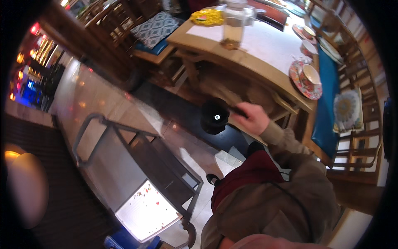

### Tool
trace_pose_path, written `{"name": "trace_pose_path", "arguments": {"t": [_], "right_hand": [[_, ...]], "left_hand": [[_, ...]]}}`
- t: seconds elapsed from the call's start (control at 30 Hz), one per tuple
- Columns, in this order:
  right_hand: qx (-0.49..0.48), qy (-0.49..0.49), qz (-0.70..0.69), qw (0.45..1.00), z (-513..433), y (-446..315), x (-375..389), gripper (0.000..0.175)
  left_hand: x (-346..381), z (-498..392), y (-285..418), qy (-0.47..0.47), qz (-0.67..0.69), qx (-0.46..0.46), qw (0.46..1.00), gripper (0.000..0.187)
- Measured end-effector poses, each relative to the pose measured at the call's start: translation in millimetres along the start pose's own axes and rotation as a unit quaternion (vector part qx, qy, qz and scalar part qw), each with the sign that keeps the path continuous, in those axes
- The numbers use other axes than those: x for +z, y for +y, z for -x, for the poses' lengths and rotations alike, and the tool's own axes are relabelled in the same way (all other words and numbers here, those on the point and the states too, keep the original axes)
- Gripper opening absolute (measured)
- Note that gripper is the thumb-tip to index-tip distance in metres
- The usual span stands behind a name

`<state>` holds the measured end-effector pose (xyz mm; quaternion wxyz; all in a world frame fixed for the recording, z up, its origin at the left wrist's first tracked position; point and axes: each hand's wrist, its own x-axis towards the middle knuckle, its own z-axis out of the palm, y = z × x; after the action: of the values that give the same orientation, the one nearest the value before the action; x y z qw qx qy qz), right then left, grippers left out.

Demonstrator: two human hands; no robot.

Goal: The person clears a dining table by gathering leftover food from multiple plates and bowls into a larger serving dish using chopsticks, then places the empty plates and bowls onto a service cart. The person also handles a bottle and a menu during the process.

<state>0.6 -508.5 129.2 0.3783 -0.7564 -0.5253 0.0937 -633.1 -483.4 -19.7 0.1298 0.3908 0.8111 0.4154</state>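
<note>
My right hand (pixel 252 118) grips the dark handle of a black rounded vessel (pixel 214 116) that bears a small white mark. It is held above the dark floor strip, in front of the wooden dining table (pixel 264 73). Blur hides the vessel's exact kind. At the bottom edge is a blurred patch of skin that seems to be part of my left hand (pixel 261 242); its fingers cannot be made out. Lower left of the vessel stands a grey service trolley (pixel 124 174). A white tray (pixel 149 211) with small coloured specks lies on the trolley's near end.
On the table are a clear pitcher (pixel 233 26), a yellow item (pixel 206 17), and patterned plates (pixel 298 76) with cups (pixel 311 74). A blue-seated bench (pixel 325 102) runs along the right side. A cushioned chair (pixel 155 29) stands behind left. Dark slatted furniture (pixel 62 186) borders the trolley.
</note>
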Motion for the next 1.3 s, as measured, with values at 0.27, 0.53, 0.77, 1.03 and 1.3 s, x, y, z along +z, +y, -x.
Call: {"name": "trace_pose_path", "arguments": {"t": [0.27,0.53,0.77,1.03,1.3], "right_hand": [[0.113,0.297,0.105,0.942,70,166,-258,0.022],[0.350,0.376,0.077,0.854,157,327,-317,0.021],[0.303,0.419,-0.125,0.847,123,332,-352,0.019],[0.394,0.346,-0.136,0.840,6,370,-445,0.025],[0.196,0.165,-0.273,0.927,-162,456,-428,0.020]], "left_hand": [[43,84,81,-0.082,-0.196,0.075,0.974,0.075],[58,131,122,-0.112,-0.345,0.069,0.929,0.072],[64,152,130,-0.099,-0.435,0.041,0.894,0.070],[48,176,164,-0.047,-0.495,0.083,0.863,0.067],[89,363,297,-0.199,-0.149,0.086,0.965,0.044]]}}
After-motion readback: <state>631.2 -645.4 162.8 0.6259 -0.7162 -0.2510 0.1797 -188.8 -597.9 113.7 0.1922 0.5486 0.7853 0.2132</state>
